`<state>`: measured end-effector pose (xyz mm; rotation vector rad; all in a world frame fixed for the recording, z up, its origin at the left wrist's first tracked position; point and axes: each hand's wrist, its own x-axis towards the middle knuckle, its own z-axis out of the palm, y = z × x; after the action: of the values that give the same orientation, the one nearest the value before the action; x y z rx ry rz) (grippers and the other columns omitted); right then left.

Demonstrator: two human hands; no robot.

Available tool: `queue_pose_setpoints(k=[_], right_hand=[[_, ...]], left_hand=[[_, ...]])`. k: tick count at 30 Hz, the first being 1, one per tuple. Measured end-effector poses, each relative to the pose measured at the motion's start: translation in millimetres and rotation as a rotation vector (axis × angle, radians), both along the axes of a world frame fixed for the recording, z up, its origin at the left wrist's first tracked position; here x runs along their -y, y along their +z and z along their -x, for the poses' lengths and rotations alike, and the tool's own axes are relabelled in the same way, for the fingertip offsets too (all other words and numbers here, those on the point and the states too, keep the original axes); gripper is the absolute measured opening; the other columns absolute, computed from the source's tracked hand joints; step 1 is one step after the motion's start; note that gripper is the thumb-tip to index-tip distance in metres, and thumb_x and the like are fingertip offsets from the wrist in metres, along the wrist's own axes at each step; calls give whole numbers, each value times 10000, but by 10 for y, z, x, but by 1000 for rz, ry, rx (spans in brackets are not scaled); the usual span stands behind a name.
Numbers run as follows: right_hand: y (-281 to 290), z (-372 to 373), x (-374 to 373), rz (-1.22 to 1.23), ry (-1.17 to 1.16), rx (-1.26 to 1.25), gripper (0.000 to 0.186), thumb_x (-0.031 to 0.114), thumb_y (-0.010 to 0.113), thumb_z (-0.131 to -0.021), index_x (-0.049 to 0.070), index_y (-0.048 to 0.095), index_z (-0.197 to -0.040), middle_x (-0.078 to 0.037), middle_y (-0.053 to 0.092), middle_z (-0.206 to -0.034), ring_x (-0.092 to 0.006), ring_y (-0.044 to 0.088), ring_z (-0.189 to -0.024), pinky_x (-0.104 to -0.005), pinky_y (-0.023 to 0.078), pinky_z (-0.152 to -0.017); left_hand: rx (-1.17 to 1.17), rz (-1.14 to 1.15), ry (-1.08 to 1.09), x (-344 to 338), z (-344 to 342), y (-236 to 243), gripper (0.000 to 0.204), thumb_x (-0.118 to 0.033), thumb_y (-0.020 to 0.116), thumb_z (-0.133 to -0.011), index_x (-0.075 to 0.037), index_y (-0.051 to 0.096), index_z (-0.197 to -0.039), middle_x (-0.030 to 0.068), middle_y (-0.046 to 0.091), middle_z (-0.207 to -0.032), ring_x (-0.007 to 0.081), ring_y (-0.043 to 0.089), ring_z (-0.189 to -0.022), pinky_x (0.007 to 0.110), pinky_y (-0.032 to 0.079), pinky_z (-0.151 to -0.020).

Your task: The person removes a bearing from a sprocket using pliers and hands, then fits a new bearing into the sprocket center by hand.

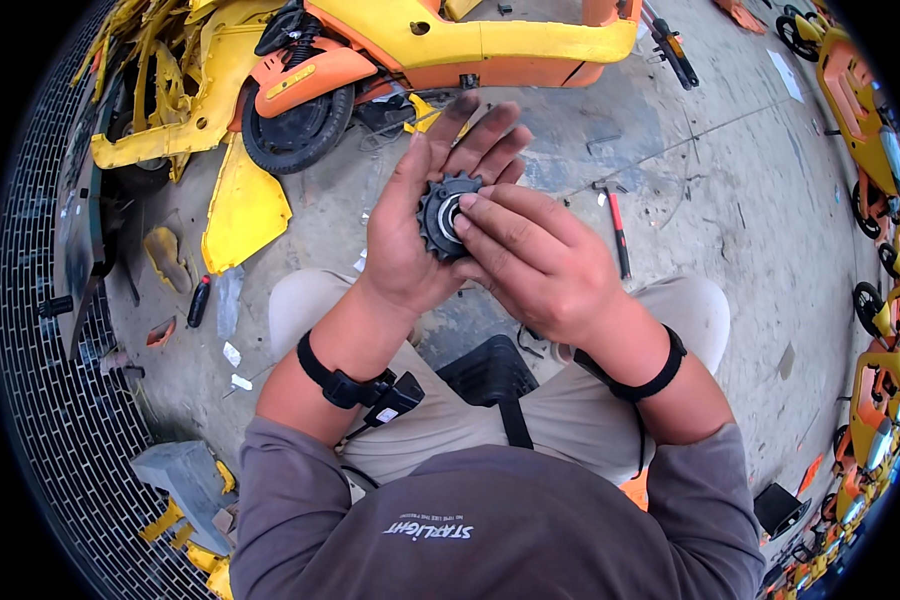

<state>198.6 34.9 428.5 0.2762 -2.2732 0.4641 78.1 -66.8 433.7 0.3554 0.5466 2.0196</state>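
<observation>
My left hand [405,228] is turned palm up at the centre, fingers spread and darkly smudged, cradling a black toothed sprocket [432,215] against the palm and thumb. A silver ring or bearing [453,222] sits at the sprocket's hub. The fingertips of my right hand [530,255] press on that ring from the right, gripping the sprocket, with part of its rim hidden behind them. Both forearms wear black straps, and my knees are spread beneath the hands.
Yellow-and-orange scooter body [500,40], wheel [295,135] and broken panels [245,200] lie ahead. A red-handled hammer [617,235] and black bottle [199,300] rest on the concrete floor [730,200]. Scooters [875,385] line the right; a brick surface [45,330] is left.
</observation>
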Motion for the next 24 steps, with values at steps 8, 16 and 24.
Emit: queue_pose_setpoints(k=[8, 16, 24], right_hand=[[35, 44, -6, 188, 55, 72, 428, 128, 799, -740, -24, 670, -1118, -147, 661, -1156, -340, 631, -1091, -439, 523, -966], [56, -22, 64, 1534, 35, 500, 390, 297, 671, -985, -51, 581, -1134, -88, 648, -939, -120, 609, -823, -282, 515, -742], [86, -12, -31, 1701, 157, 568, 392, 220, 696, -967, -70, 554, -1190, -90, 660, -917, -119, 625, -764, -260, 520, -676]], left_hand=[[-19, 8, 39, 6, 53, 0, 435, -290, 379, -1068, -100, 429, -1456, 157, 503, -1454, 279, 474, -1351, 413, 365, -1153], [-160, -85, 51, -27, 99, -7, 424, -234, 363, -1064, -56, 435, -1442, 194, 520, -1432, 317, 458, -1375, 453, 322, -1177], [-533, 34, 60, -65, 123, -56, 461, -290, 342, -1080, -61, 401, -1476, 225, 477, -1475, 357, 469, -1370, 476, 306, -1187]])
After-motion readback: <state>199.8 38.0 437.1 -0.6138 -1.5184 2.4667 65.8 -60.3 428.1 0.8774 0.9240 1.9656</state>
